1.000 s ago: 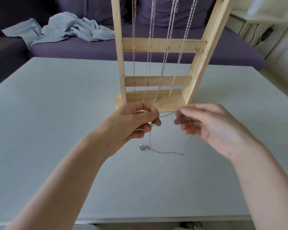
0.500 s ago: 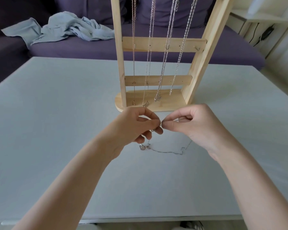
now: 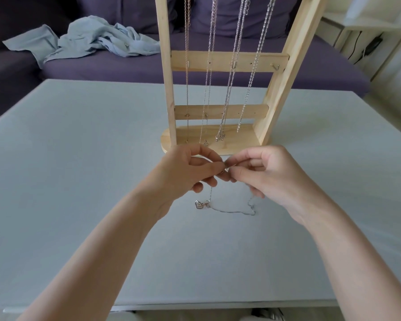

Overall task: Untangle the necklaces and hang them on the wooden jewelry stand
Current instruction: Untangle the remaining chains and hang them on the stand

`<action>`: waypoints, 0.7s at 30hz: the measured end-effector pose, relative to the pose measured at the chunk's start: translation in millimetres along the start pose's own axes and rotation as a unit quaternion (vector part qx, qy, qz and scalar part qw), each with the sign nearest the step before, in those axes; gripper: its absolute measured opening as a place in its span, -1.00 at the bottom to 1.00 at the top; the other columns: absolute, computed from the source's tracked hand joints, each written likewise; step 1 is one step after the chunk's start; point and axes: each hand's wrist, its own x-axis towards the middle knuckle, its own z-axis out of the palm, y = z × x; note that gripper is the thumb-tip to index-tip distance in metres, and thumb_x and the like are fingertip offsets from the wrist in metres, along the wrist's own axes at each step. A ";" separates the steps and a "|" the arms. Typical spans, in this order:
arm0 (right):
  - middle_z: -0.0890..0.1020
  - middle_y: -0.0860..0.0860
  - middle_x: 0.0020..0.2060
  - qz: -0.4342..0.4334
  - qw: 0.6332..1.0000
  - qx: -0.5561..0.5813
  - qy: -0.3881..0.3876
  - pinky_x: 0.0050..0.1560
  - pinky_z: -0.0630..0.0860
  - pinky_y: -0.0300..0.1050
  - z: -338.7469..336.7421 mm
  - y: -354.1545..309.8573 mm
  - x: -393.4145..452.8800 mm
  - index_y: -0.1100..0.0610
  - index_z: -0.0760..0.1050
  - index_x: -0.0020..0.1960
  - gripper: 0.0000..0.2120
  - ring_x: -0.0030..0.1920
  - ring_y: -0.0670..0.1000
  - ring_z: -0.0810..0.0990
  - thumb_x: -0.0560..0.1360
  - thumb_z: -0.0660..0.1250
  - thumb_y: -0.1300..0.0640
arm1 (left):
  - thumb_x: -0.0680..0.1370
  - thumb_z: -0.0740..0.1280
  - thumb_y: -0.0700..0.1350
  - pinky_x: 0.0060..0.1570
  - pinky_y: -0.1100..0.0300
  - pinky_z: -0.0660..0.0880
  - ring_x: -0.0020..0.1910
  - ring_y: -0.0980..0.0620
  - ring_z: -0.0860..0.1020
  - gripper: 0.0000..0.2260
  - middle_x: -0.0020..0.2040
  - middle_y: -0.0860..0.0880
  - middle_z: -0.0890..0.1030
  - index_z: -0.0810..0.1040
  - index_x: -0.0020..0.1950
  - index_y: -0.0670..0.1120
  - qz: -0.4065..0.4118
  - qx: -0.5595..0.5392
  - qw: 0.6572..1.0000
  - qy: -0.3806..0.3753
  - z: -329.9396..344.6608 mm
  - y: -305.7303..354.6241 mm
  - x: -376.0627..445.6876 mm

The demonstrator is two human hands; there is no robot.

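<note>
A wooden jewelry stand (image 3: 220, 61) rises at the table's far middle, with several silver chains (image 3: 232, 66) hanging down its rungs to the base. In front of it a thin silver necklace (image 3: 232, 210) with a heart pendant (image 3: 199, 204) lies partly on the table, its two ends lifted. My left hand (image 3: 185, 174) pinches one end between thumb and forefinger. My right hand (image 3: 271, 177) pinches the other end, fingertips meeting the left hand's just before the stand's base. The clasp itself is hidden between the fingertips.
The grey table (image 3: 79, 181) spreads wide on both sides of the stand. Behind it is a purple sofa (image 3: 116, 70) with a crumpled light-blue cloth (image 3: 90, 42) on it. A white side table (image 3: 366, 31) stands at the far right.
My right hand has come leftward from an open-fingered pose and now pinches the chain end against my left hand's fingertips. The pendant and chain loop stay on the table.
</note>
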 end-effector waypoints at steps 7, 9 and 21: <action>0.34 -0.14 -0.52 -0.066 0.996 -0.037 0.037 -0.37 0.19 -0.21 3.2 2.9 3.7 -0.01 0.65 -0.30 -0.90 -0.44 -0.10 0.22 0.37 0.47 0.15 | 0.52 0.35 -0.25 -0.42 0.40 0.42 -0.45 0.18 0.51 -0.91 -0.38 0.01 0.65 0.52 -0.18 -0.14 0.033 0.005 0.998 0.048 -1.1 -3.6 1.7; 0.21 -0.12 -0.54 -0.073 0.996 -0.031 0.035 -0.37 0.12 -0.19 5.6 3.0 3.9 0.02 0.66 -0.28 -0.95 -0.43 -0.08 0.18 0.34 0.49 0.12 | 0.52 0.35 -0.27 -0.38 0.39 0.46 -0.44 0.16 0.53 -0.92 -0.38 -0.02 0.65 0.52 -0.17 -0.15 0.039 0.014 0.997 0.059 -1.3 -4.7 2.6; 0.49 0.00 -0.54 -0.137 0.981 -0.111 0.078 -0.43 0.29 -0.30 17.2 7.8 8.3 0.09 0.65 -0.33 -0.89 -0.46 -0.07 0.39 0.35 0.45 0.25 | 0.53 0.32 -0.30 -0.13 0.24 0.59 -0.40 0.11 0.62 -0.90 -0.40 0.00 0.65 0.52 -0.17 -0.16 0.042 0.036 0.997 0.053 -1.7 -11.1 6.1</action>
